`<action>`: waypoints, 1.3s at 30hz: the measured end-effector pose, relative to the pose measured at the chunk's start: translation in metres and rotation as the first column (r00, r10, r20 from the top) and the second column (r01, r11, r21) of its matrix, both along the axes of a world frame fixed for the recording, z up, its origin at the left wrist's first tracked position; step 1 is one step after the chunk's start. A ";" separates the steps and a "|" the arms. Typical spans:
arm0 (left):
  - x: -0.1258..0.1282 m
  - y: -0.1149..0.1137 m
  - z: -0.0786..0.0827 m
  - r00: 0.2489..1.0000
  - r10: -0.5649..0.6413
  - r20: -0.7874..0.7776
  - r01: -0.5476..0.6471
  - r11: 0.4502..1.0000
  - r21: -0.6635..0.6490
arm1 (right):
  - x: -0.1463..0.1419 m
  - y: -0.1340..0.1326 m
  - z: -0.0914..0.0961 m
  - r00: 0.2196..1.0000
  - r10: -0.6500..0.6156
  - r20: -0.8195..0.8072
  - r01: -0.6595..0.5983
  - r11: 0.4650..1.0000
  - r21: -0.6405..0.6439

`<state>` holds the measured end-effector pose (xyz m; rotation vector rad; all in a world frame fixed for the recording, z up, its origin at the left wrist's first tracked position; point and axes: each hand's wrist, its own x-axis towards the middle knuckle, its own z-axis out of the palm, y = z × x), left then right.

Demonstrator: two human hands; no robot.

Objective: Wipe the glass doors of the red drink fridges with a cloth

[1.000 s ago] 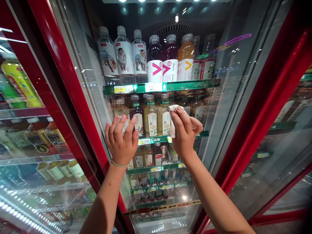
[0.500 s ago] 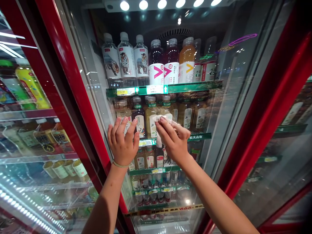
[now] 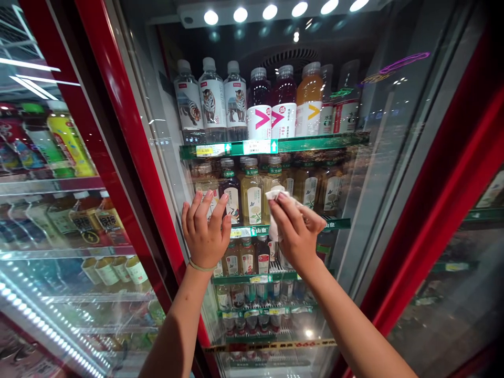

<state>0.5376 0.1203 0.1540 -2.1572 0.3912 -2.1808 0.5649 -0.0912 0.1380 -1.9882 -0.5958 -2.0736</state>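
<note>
A red-framed glass door [image 3: 338, 173] of a drinks fridge stands in front of me. My left hand [image 3: 207, 231] has its fingers spread against the glass, with a thin band [image 3: 201, 266] round the wrist. In my right hand [image 3: 297, 226] is a crumpled white tissue [image 3: 274, 223], pressed to the glass; part of it is covered by the fingers. Behind the door, tea bottles [image 3: 252, 197] line the second shelf, level with both hands. Clear bottles with tiger labels [image 3: 212, 100] and purple drink bottles [image 3: 260, 113] stand on the shelf above.
A red door frame [image 3: 118, 105] runs down the left side, and another red frame [image 3: 429, 210] slants along the right. To the left, a second fridge holds more bottles [image 3: 65, 142]. A printed strip [image 3: 271, 346] crosses the door low down.
My right hand has shifted a little to the right on the glass with the tissue. My left hand stays spread in place against the door. The whole view has shifted slightly.
</note>
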 end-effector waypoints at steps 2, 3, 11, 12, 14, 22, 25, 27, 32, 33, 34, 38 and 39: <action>0.000 0.000 0.000 1.000 0.000 0.001 0.000 1.000 -0.002 | 0.000 0.004 0.005 1.000 0.007 -0.002 -0.007 0.996 0.087; 0.000 0.000 0.000 1.000 0.000 -0.001 0.000 1.000 -0.004 | -0.001 0.006 0.007 1.000 0.009 -0.007 -0.009 0.995 0.100; 0.000 0.000 -0.001 1.000 0.002 -0.005 -0.002 1.000 -0.010 | -0.002 0.005 0.007 1.000 0.015 0.000 -0.015 1.000 -0.025; 0.000 0.000 -0.001 1.000 0.003 -0.005 -0.003 1.000 -0.011 | -0.001 0.005 0.009 1.000 0.015 -0.009 -0.014 1.000 0.028; 0.000 0.001 -0.001 1.000 0.001 -0.006 -0.001 1.000 -0.011 | -0.001 0.005 0.012 0.999 0.029 -0.032 -0.025 0.994 0.102; 0.000 0.002 -0.002 0.999 -0.031 -0.040 0.030 0.999 -0.038 | 0.002 -0.015 0.008 0.999 0.033 0.011 -0.033 0.999 0.019; 0.000 0.001 -0.001 1.000 -0.017 -0.025 0.016 0.999 -0.032 | 0.005 -0.021 0.009 0.999 0.042 -0.013 -0.040 0.993 0.113; 0.000 0.001 -0.001 1.000 -0.009 -0.013 0.009 1.000 -0.018 | 0.005 -0.025 0.006 0.998 0.043 -0.046 -0.041 0.998 0.041; 0.000 0.001 -0.001 1.000 -0.025 -0.011 0.025 0.999 -0.020 | 0.006 -0.038 0.002 0.999 0.041 -0.028 -0.041 0.999 -0.005; 0.001 0.001 -0.002 0.999 -0.028 -0.015 0.028 0.999 -0.024 | 0.006 -0.039 0.004 0.999 0.041 -0.028 -0.039 0.998 0.043; 0.001 0.001 -0.002 0.999 -0.029 -0.019 0.028 0.999 -0.027 | 0.006 -0.039 0.005 0.999 0.039 -0.031 -0.037 0.996 0.081; 0.001 0.000 -0.002 1.000 -0.014 -0.015 0.014 1.000 -0.025 | 0.005 -0.038 0.001 0.997 0.042 -0.058 -0.045 0.997 -0.058; 0.000 0.000 -0.002 1.000 -0.012 -0.013 0.012 1.000 -0.023 | 0.005 -0.039 -0.002 0.997 0.048 -0.066 -0.055 0.991 -0.118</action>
